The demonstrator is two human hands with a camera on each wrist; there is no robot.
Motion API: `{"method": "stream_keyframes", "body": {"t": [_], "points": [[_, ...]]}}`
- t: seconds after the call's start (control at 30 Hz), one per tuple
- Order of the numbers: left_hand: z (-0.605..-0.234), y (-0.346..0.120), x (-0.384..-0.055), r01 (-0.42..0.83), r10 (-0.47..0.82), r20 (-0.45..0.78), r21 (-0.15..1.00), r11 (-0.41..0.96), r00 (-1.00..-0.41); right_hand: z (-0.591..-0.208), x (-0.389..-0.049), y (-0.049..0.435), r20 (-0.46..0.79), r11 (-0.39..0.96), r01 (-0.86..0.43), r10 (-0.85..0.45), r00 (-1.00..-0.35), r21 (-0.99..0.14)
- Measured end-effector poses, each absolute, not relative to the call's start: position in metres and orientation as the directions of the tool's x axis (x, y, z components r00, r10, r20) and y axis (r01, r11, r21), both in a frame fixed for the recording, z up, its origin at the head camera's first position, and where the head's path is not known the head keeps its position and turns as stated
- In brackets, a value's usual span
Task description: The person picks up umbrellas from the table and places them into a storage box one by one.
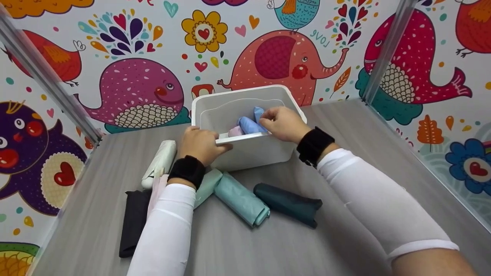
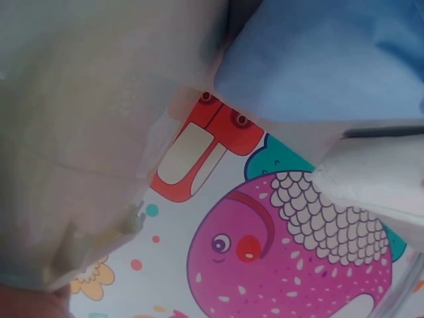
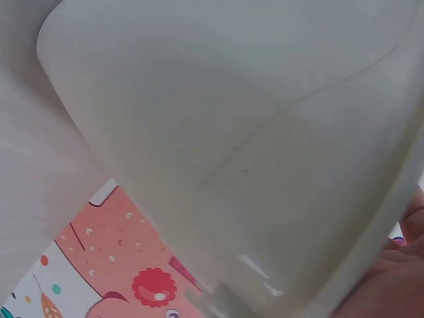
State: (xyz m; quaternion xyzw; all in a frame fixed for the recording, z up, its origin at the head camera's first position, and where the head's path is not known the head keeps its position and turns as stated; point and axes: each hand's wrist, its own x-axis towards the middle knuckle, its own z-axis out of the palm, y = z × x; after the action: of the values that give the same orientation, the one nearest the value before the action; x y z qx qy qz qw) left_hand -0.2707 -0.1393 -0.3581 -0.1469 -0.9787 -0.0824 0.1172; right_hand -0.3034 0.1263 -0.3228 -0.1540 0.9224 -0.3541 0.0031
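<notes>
A white plastic bin [image 1: 249,153] stands on the table, tilted a little toward me. My left hand [image 1: 201,143] grips its front left rim, thumb outside. My right hand [image 1: 285,123] reaches over the front right rim, its curled fingertips pinching a light blue folded umbrella [image 1: 258,112] inside the bin. Beside that lie a periwinkle folded umbrella [image 1: 250,125] and a pink one [image 1: 236,131], both partly hidden by the rim. In the right wrist view the bin wall [image 3: 199,132] fills most of the picture, with part of the hand [image 3: 391,285] at the edge.
Before the bin lie a teal folded umbrella [image 1: 241,199], a dark green one [image 1: 287,203] and a pale green one [image 1: 207,187]. Left of them are a white umbrella [image 1: 161,159], a pink one [image 1: 158,193] and a black one [image 1: 134,222]. A patterned wall [image 1: 211,69] stands behind.
</notes>
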Motion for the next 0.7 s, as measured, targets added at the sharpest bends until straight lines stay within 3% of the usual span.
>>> {"method": "stream_keyframes", "body": {"t": [0.17, 0.33, 0.57, 0.7], "points": [[-0.358, -0.139, -0.270, 0.311, 0.273, 0.262, 0.116, 0.943, -0.926, -0.320, -0.292, 0.126, 0.102, 0.708, -0.298, -0.306, -0.946, -0.640], [-0.358, -0.138, -0.270, 0.308, 0.267, 0.265, 0.130, 0.942, -0.927, -0.318, -0.277, 0.122, 0.177, 0.712, -0.383, -0.349, -0.920, -0.589], [-0.359, -0.138, -0.271, 0.315, 0.273, 0.271, 0.122, 0.941, -0.923, -0.316, -0.253, 0.115, 0.283, 0.659, -0.546, -0.471, -0.836, -0.517], [-0.359, -0.139, -0.272, 0.318, 0.275, 0.283, 0.117, 0.941, -0.919, -0.315, -0.241, 0.112, 0.258, 0.617, -0.617, -0.573, -0.778, -0.488]]}}
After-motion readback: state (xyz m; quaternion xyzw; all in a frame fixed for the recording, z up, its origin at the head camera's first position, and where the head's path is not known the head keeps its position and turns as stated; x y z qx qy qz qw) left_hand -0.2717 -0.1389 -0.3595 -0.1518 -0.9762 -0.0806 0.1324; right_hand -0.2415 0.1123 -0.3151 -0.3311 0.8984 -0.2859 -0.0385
